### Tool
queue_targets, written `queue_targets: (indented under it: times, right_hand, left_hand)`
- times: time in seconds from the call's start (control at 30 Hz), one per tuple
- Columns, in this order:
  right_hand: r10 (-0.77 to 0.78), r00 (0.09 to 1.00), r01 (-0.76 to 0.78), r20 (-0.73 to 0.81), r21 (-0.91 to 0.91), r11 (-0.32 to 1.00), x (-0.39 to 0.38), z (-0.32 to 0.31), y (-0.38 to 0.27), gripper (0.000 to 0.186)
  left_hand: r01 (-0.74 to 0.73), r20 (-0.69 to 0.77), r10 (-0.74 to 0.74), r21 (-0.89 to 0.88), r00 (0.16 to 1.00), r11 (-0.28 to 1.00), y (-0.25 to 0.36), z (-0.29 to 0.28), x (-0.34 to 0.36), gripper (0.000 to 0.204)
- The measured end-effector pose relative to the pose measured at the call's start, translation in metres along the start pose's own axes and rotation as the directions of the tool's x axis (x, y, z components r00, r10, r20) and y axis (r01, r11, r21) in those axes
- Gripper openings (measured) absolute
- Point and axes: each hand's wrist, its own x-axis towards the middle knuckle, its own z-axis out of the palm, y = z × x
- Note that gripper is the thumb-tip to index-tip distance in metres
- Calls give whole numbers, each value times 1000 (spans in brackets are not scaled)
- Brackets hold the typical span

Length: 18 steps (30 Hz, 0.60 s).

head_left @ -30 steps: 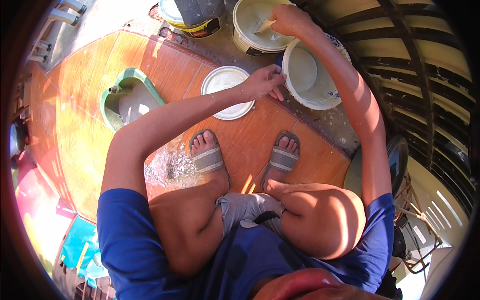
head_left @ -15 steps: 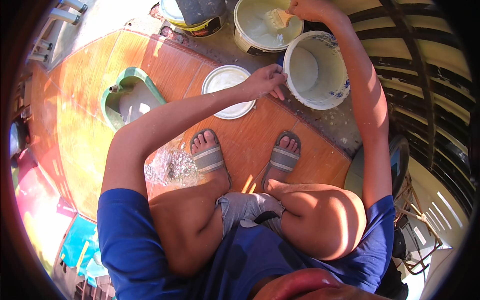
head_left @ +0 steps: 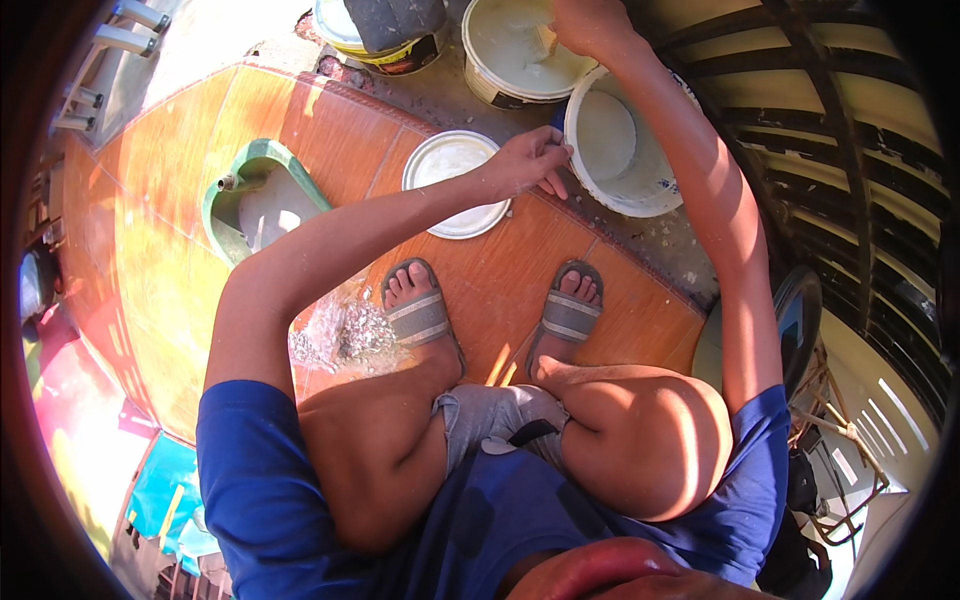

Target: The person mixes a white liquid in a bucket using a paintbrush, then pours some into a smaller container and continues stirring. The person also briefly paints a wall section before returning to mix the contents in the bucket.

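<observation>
My right hand (head_left: 590,27), near the top edge, is closed around a paintbrush, its pale bristles (head_left: 546,42) dipping into the whitish liquid of a paint bucket (head_left: 482,78). The hand covers the brush's handle. Just nearer stands a second white bucket (head_left: 633,203), tilted towards me, with pale residue on its inner wall and blue spots near the rim. My left hand (head_left: 530,165) has its fingertips at that bucket's left rim, thumb and forefinger pinched there. Under my left wrist lies a round white lid (head_left: 440,160) on the floor.
A yellow-and-black bucket (head_left: 405,60) with a dark cloth over it stands at the back. On the orange tiles (head_left: 330,130) lie a green container with an open side (head_left: 284,157) and crumpled clear plastic (head_left: 345,332). A dark metal grille (head_left: 830,130) rises on the right.
My right hand has moved up and left with the paintbrush, and its forearm now covers more of the near bucket. The left hand stays at the rim.
</observation>
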Motion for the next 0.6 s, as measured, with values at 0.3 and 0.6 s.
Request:
queue_targets:
  times: [0.3,0.6]
  right_hand:
    - [-78,934,67,-348,-44,997,-13,4,11,17]
    - [-48,986,77,-157,187,979,-11,15,22,20]
  left_hand:
    - [11,0,-11,36,1000,999,2,1,0,35]
    - [0,-31,1,30,1000,1000,-1,2,1,34]
